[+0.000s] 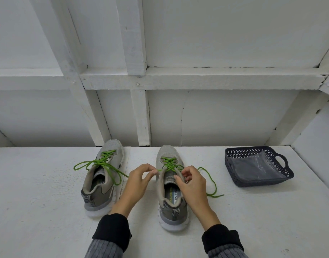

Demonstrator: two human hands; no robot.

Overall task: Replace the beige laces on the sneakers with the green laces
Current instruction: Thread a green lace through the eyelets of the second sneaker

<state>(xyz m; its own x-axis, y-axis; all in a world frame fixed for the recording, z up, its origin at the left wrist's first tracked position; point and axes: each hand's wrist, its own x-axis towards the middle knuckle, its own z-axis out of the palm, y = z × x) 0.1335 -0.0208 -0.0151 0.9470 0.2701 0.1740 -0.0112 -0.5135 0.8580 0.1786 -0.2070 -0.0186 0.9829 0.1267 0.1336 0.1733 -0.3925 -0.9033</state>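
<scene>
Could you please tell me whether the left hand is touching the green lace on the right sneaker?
Touching. The head view shows the left hand pinching the green lace at the right sneaker's top eyelets.

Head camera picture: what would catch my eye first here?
The bright green laces on two grey sneakers, side by side on the white surface. Both hands work at the right sneaker: left hand and right hand each pinch its lace. A dark basket sits to the right.
</scene>
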